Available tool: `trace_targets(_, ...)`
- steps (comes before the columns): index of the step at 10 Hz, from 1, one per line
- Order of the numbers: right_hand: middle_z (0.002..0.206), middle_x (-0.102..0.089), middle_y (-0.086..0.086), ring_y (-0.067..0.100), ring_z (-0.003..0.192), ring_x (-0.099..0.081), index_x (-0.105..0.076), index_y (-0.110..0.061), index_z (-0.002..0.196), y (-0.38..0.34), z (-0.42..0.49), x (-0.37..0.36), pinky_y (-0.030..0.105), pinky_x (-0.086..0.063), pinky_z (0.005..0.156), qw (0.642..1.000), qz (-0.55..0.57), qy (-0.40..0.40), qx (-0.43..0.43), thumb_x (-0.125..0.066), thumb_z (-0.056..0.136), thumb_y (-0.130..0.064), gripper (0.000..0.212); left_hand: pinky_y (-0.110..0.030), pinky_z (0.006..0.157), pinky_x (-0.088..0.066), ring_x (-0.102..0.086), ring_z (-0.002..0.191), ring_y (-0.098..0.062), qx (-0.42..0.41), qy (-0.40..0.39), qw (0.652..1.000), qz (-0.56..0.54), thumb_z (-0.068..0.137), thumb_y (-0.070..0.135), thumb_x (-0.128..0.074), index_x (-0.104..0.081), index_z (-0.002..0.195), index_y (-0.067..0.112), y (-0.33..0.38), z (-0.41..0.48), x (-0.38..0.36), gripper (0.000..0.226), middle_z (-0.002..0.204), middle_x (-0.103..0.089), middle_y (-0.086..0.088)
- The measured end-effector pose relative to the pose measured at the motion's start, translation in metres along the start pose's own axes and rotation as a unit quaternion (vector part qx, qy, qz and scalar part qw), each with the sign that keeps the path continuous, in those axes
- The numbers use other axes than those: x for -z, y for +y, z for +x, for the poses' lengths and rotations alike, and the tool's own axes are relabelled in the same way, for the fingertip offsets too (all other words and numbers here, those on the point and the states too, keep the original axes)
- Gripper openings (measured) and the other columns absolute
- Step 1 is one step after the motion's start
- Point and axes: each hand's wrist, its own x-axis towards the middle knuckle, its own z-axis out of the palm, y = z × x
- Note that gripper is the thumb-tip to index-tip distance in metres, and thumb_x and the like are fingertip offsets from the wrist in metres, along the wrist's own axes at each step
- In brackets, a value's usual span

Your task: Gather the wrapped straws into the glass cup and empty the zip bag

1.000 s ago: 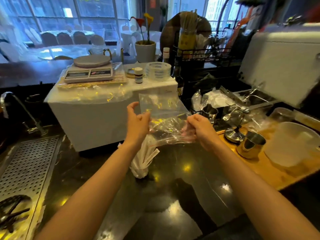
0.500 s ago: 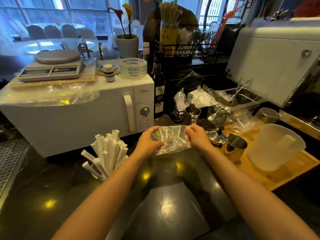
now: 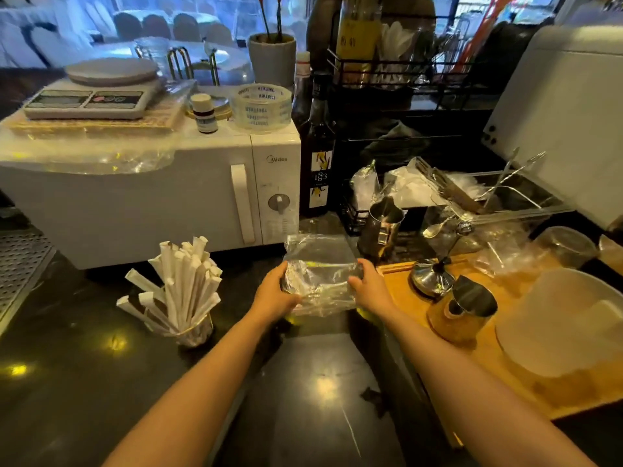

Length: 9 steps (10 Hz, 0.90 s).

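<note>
Clear crinkly plastic — the zip bag [image 3: 320, 278] is gripped at both ends, left hand [image 3: 274, 293] at its 9 o'clock edge, right hand [image 3: 365, 286] at 3 o'clock, fingers curled around it just over the dark counter [image 3: 101, 382]. The wrapped straws [image 3: 182, 284] are fanned out in the glass cup [image 3: 195, 332] at the bag's 8 o'clock — below a white microwave [image 3: 151, 197].

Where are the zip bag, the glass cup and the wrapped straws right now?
zip bag [image 3: 320, 271]: head view, clear middle panel between the hands.
glass cup [image 3: 197, 333]: head view, lower wall.
wrapped straws [image 3: 188, 278]: head view, middle of the white bundle.
</note>
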Motion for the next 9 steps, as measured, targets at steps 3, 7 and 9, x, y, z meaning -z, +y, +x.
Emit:
trace_targets(3, 0.119, -0.063, 0.02, 0.039, 0.109, -0.057, -0.05, -0.01, 0.125, 0.032, -0.007, -0.018, 0.043, -0.047, 0.085, 0.954, -0.287, -0.064, 0.064, -0.038, 0.096, -0.016, 0.032, -0.042, 0.098, -0.04, -0.04, 0.124, -0.037, -0.012, -0.02, 0.923, 0.384, 0.091, 0.015, -0.041, -0.041, 0.13, 0.01, -0.026, -0.016, -0.028, 0.04, 0.152, -0.014, -0.015)
trace_targets(7, 0.132, -0.038, 0.016, 0.031, 0.107, -0.053, -0.02, -0.012, 0.144, 0.047, -0.017, -0.019, 0.036, -0.05, 0.075, 0.87, -0.471, -0.047, 0.141, -0.044, 0.093, -0.009, 0.058, -0.047, 0.117, 0.005, 0.012, 0.145, -0.023, -0.052, -0.072, 0.848, 0.522, 0.098, 0.038, -0.012, 0.006, 0.146, 0.016, -0.05, -0.029, -0.031, 0.056, 0.159, 0.008, -0.002)
trace_targets(9, 0.133, -0.038, 0.015, 0.032, 0.118, -0.045, -0.029, -0.014, 0.139, 0.024, -0.019, -0.008, 0.036, -0.049, 0.085, 0.881, -0.457, -0.012, 0.119, -0.053, 0.088, -0.007, 0.057, -0.045, 0.118, 0.0, 0.011, 0.145, -0.026, -0.068, -0.05, 0.869, 0.488, 0.099, 0.034, -0.015, 0.004, 0.147, 0.016, -0.03, -0.035, -0.021, 0.055, 0.159, 0.008, -0.005)
